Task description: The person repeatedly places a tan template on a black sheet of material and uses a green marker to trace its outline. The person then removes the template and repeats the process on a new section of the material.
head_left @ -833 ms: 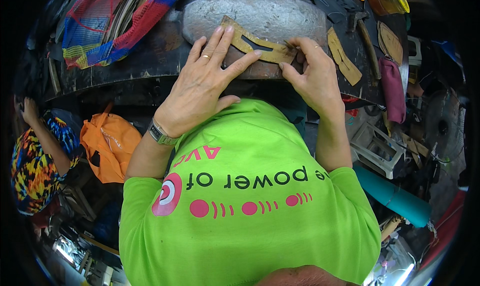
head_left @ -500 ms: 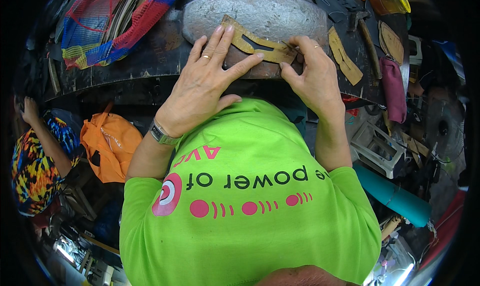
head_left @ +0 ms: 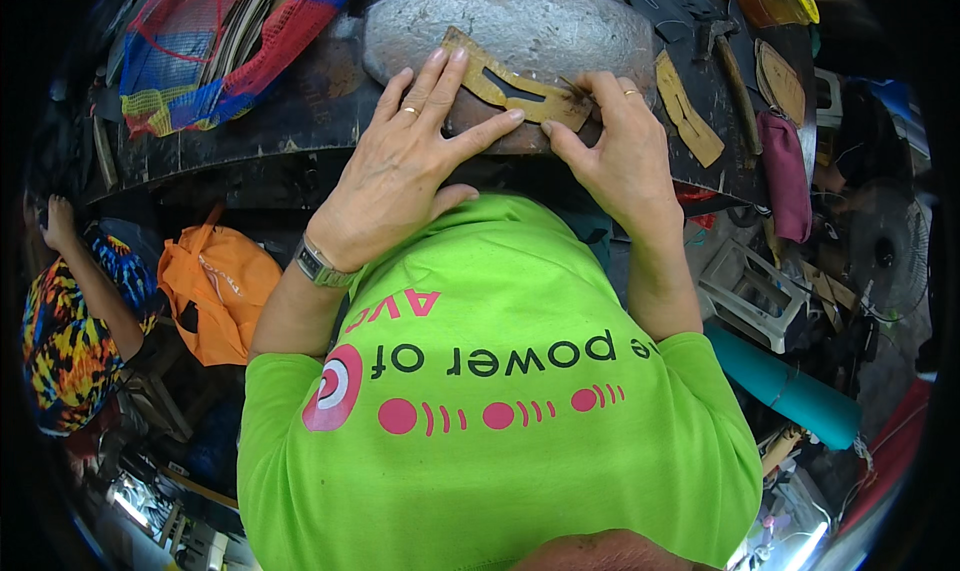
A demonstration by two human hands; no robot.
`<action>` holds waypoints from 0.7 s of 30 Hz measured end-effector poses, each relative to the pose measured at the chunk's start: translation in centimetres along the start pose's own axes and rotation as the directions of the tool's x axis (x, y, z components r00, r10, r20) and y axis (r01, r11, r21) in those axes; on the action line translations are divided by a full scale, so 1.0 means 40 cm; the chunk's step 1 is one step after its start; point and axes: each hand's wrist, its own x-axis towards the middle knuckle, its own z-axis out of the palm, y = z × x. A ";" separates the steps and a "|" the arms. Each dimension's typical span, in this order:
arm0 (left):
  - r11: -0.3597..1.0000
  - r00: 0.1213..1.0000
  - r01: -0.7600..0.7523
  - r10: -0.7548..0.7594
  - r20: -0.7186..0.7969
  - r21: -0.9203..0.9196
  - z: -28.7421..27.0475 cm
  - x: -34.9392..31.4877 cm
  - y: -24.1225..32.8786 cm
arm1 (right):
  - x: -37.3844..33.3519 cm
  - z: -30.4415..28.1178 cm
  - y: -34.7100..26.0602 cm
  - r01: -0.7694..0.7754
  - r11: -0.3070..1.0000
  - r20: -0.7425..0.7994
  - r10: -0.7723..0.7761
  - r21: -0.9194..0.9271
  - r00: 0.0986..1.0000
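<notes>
Compared with 0.8 s and 0.5 s ago: no visible shift. Both hands and the template sit in the same places on the stone; posture unchanged.

Left hand (head_left: 400, 186): open, palm down, fingers spread flat. Index and middle fingertips press on the upper left end of the tan cut-out template (head_left: 510, 86); thumb reaches along its lower edge near the middle. Ring on one finger, metal wristwatch (head_left: 318, 266) on the wrist.

Right hand (head_left: 620, 161): fingers curled, tips pinching or pressing the right end of the template; whether it holds a small tool there cannot be told, the spot is too small to read. Ring on one finger.

Template: a flat, curved tan piece with a long slot cut in it, lying on a dark strip across the rounded grey stone block (head_left: 520, 21), tilted down to the right.

Surroundings: black workbench (head_left: 250, 121) around the stone. A second tan cut piece (head_left: 688, 121) lies just right of the right hand, apart from it. A maroon pouch (head_left: 785, 171) lies farther right. A red and blue mesh bag (head_left: 200, 41) sits at upper left. Below left, an orange bag (head_left: 215, 291), and another person in a multicoloured shirt (head_left: 65, 341) at the left rim. A teal roll (head_left: 790, 386) lies at lower right. The wearer's green printed shirt (head_left: 500, 421) fills the lower centre.
</notes>
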 end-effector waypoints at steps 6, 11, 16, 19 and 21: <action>1.000 1.000 -0.008 0.008 -0.004 -0.009 -0.004 -0.002 -0.003 | -0.001 0.006 -0.008 0.017 1.000 -0.036 -0.017 0.004 0.999; 1.000 1.000 -0.010 0.010 -0.005 0.002 -0.008 0.003 0.003 | -0.001 -0.007 0.021 0.035 0.997 0.005 -0.036 0.071 0.999; 0.999 0.999 -0.019 0.018 0.027 0.039 -0.018 0.010 0.000 | 0.027 -0.028 0.069 -0.098 0.835 -0.009 0.123 0.542 0.992; 0.998 0.999 -0.019 0.018 0.034 0.056 -0.019 0.007 0.004 | 0.039 -0.049 0.090 -0.034 0.563 -0.081 0.179 0.826 0.980; 0.997 0.999 -0.015 0.013 0.030 0.077 -0.015 0.008 0.006 | 0.044 -0.040 0.089 0.116 0.432 -0.212 0.181 0.894 0.960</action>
